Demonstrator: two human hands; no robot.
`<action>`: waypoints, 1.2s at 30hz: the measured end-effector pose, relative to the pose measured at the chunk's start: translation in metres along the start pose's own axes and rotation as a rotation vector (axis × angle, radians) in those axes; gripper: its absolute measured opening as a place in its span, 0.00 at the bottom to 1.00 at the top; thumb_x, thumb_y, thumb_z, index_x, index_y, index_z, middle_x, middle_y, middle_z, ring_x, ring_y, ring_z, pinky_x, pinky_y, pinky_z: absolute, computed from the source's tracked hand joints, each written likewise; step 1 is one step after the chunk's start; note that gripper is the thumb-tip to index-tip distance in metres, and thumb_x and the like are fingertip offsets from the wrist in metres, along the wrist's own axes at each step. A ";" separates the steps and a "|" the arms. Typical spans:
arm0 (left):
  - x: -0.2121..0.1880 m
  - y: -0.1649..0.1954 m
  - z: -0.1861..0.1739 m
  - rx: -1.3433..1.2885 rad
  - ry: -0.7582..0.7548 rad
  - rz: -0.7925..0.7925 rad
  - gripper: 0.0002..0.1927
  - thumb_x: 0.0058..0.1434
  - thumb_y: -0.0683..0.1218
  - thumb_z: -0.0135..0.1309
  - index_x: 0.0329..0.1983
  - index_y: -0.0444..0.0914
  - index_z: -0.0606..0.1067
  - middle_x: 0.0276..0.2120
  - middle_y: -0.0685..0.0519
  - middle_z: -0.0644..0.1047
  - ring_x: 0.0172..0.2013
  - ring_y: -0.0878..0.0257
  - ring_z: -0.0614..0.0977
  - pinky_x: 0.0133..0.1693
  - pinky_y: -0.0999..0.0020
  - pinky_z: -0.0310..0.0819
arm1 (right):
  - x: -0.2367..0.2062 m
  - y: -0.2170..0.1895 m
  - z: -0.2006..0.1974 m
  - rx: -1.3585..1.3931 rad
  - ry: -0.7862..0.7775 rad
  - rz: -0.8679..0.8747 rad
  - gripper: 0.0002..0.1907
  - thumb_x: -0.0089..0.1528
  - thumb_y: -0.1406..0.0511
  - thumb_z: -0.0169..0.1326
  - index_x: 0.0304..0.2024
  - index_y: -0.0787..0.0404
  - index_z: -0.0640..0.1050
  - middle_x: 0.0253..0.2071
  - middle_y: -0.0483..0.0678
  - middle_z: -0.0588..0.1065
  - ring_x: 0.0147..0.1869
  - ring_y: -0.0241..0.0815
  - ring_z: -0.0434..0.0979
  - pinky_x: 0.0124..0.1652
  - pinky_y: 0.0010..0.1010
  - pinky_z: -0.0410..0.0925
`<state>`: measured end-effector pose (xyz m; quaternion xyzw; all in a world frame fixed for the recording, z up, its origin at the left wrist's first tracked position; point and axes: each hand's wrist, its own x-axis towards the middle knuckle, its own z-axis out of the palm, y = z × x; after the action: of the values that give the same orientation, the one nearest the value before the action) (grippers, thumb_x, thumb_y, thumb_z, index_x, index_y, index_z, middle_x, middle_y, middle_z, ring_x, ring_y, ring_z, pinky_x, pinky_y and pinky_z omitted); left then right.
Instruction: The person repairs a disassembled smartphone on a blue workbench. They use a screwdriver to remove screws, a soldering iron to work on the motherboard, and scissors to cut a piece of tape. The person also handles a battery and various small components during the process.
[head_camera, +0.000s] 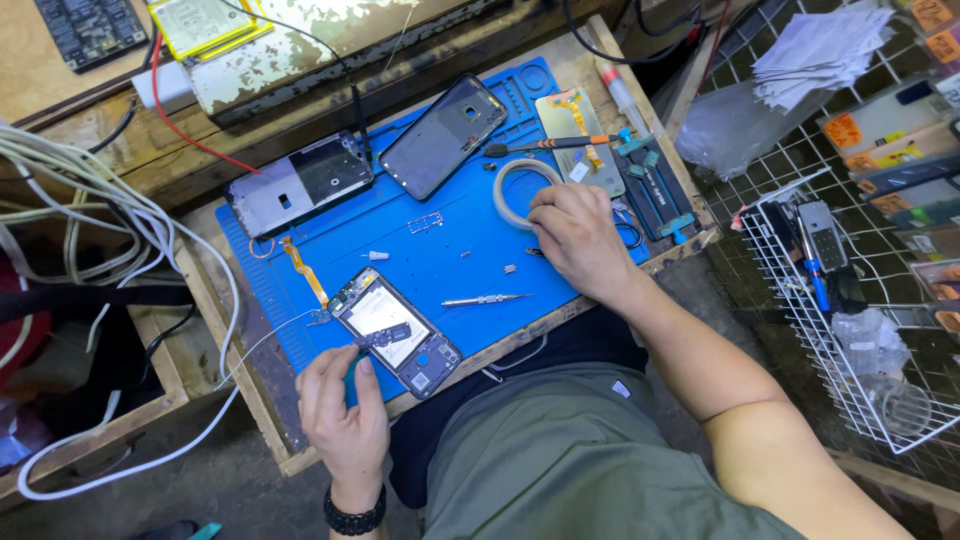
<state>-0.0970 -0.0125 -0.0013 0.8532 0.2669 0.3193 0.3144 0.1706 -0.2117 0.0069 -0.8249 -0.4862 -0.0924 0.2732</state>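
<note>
Blue mat covers the wooden bench, and from where I sit the risks are mostly small parts and thin cables. My left hand rests at the near edge, thumb and forefinger pinched on a small dark piece lying on the open phone; that phone sits at the mat's front left corner, its lower end close to the bench lip. An orange flex runs from its top left corner across the mat. If I lift or twist the pinched piece too hard, the phone could slide toward the lip, or the flex could kink where it joins.

My right hand lies palm down further back, fingers curled loosely over the near rim of a tape roll (I cannot tell whether they actually grip it or just rest there). Tweezers lie loose on the mat between my two hands, and a few tiny bits, probably screws, sit just beside the right hand. A sweep of that wrist could flick them off the mat and into my lap.

Behind, a glossy back cover and a grey frame lie side by side, with a screwdriver near the roll. Dragging the roll back could knock the screwdriver against the cover and scratch it.
</note>
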 end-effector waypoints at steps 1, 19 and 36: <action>0.002 0.004 -0.001 -0.019 -0.003 0.000 0.10 0.64 0.39 0.59 0.48 0.32 0.79 0.47 0.43 0.79 0.50 0.50 0.79 0.52 0.58 0.72 | 0.000 -0.001 -0.004 0.089 0.003 0.013 0.08 0.61 0.70 0.59 0.44 0.60 0.78 0.51 0.48 0.76 0.58 0.50 0.73 0.56 0.45 0.62; 0.017 0.053 0.025 -0.433 -0.362 -0.038 0.12 0.66 0.36 0.55 0.52 0.33 0.78 0.53 0.43 0.82 0.53 0.52 0.86 0.53 0.62 0.80 | -0.008 -0.059 -0.040 0.999 -0.453 0.077 0.15 0.62 0.73 0.51 0.52 0.65 0.78 0.50 0.49 0.79 0.58 0.44 0.78 0.59 0.36 0.68; 0.008 0.053 0.013 -0.435 -0.469 -0.028 0.15 0.64 0.39 0.59 0.54 0.34 0.77 0.50 0.47 0.82 0.51 0.56 0.85 0.54 0.64 0.77 | -0.013 -0.050 -0.032 1.159 -0.664 0.210 0.16 0.64 0.67 0.55 0.54 0.65 0.79 0.49 0.50 0.82 0.53 0.37 0.81 0.53 0.30 0.72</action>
<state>-0.0685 -0.0469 0.0316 0.8127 0.1244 0.1592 0.5466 0.1246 -0.2201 0.0460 -0.5723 -0.4327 0.4689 0.5151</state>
